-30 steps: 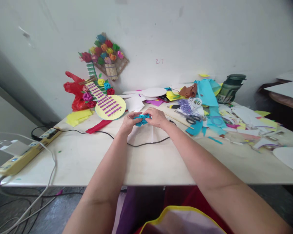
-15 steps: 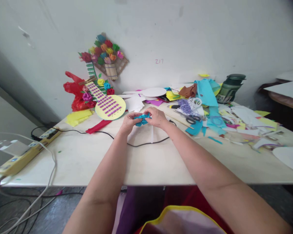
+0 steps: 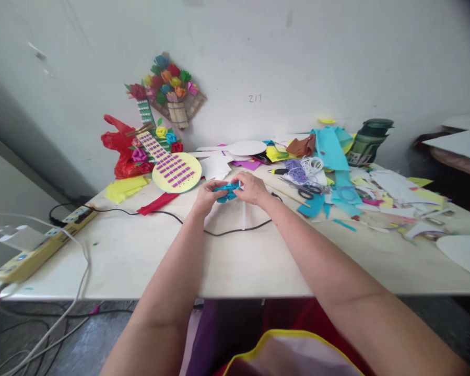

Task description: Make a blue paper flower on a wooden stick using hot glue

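Between my two hands is a crumpled piece of blue crepe paper (image 3: 227,192), held above the table. My left hand (image 3: 209,197) pinches its left end with the thumb and fingers. On the other end, my right hand (image 3: 251,189) is closed, its fingertips pressed on the paper. Below the right hand a thin white stick (image 3: 243,216) points down toward a black cable (image 3: 219,234); I cannot tell whether it is joined to the paper. A red paper strip (image 3: 159,203) lies to the left of my hands.
A guitar-shaped craft (image 3: 177,172) leans at the back left, near a red plastic bag (image 3: 121,146). Scissors (image 3: 311,193), purple yarn (image 3: 296,171), paper scraps (image 3: 395,193) and a green bottle (image 3: 370,142) crowd the right. A yellow power strip (image 3: 43,243) sits on the left edge.
Both hands stay almost in place on the blue crepe paper. Only slight finger movement shows at the right end.
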The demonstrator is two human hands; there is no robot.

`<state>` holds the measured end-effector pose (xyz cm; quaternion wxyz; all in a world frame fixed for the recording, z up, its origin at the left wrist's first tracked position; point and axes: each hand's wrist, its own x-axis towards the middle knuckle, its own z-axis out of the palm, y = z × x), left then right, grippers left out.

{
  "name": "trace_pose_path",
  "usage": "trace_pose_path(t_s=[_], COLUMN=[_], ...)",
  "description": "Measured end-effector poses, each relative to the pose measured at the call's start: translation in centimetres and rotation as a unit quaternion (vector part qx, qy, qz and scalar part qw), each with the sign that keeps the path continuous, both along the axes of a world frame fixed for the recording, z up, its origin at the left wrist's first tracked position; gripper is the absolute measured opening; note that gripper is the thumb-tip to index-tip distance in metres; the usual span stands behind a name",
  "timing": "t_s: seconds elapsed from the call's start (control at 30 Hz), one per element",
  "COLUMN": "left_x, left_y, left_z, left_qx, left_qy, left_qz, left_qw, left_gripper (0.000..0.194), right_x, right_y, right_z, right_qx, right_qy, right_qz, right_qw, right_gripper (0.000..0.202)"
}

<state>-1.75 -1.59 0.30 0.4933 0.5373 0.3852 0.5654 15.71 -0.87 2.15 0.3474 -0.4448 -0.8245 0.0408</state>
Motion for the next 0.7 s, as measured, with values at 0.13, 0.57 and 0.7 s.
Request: trace_pose_path(t_s=[0.13, 0.57, 0.7], left_x=[0.1, -0.4, -0.1], left_y=[-0.2, 0.7, 0.5], left_z=[0.3, -0.2, -0.1], left_qx=[-0.011, -0.004, -0.017], left_qy=[-0.032, -0.124, -0.115], left_qz=[0.018, 0.043, 0.043], left_qw=[0.999, 0.991, 0.992], left_gripper=[0.042, 0.038, 0.037], right_x=[0.2, 0.2, 0.0], right_y=[0.2, 0.8, 0.2], right_z=[0.1, 0.1, 0.5], right_qx=[0.001, -0.309, -0.341], right_qy=[0.053, 0.362, 0.366], right_qz=[-0.012, 0.042, 0.041], right_qw=[0.999, 0.879, 0.865], right_gripper=[0.033, 0.017, 0.011])
